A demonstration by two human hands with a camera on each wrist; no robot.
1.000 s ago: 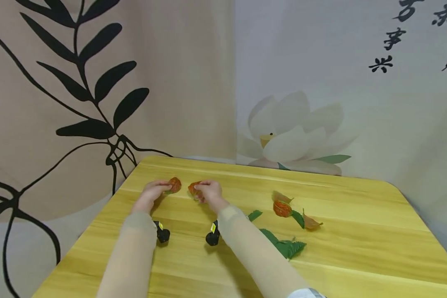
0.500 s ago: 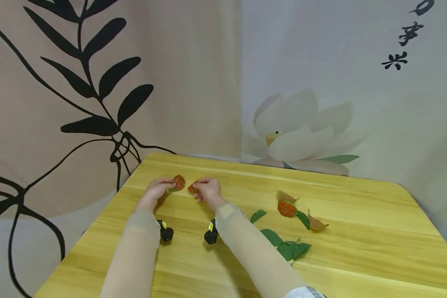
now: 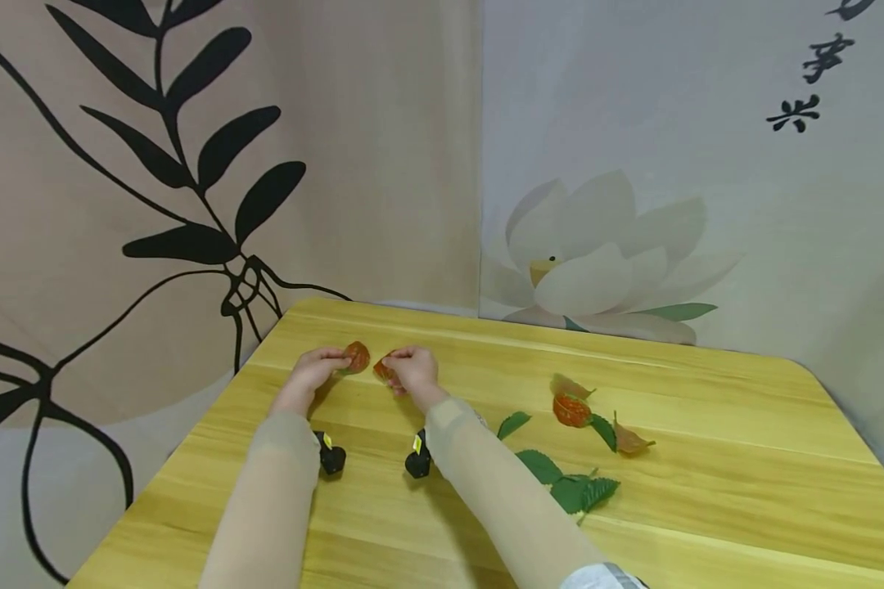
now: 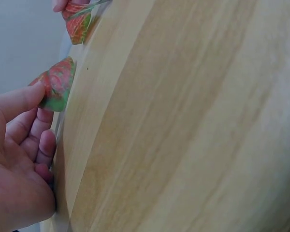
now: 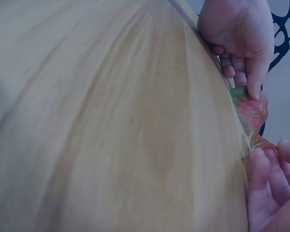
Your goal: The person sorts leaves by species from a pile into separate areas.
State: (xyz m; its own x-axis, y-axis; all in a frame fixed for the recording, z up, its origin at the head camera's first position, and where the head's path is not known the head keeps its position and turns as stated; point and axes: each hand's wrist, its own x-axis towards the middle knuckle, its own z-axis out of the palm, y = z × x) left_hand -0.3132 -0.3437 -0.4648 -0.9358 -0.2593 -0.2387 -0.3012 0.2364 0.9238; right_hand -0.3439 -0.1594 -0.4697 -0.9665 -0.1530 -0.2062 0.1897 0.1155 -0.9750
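Observation:
Toward the far left of the wooden table, both hands hold leaves close together. My left hand pinches a red-and-green leaf between thumb and fingers; in the left wrist view that leaf shows a green lower edge. Just to its right, my right hand pinches a second red-and-green leaf, partly covered by the fingers. A thin greenish stem runs off this second leaf in the left wrist view. Only a narrow gap separates the two leaves in the head view.
On the right half lie a red leaf, a brown leaf and another brown leaf behind the red one. Several green leaves rest near the right forearm. A printed fabric backdrop stands behind the table.
The two held leaves have come slightly nearer each other, and both hands keep their pinch. The head view has shifted a little; the leaves on the table stay put.

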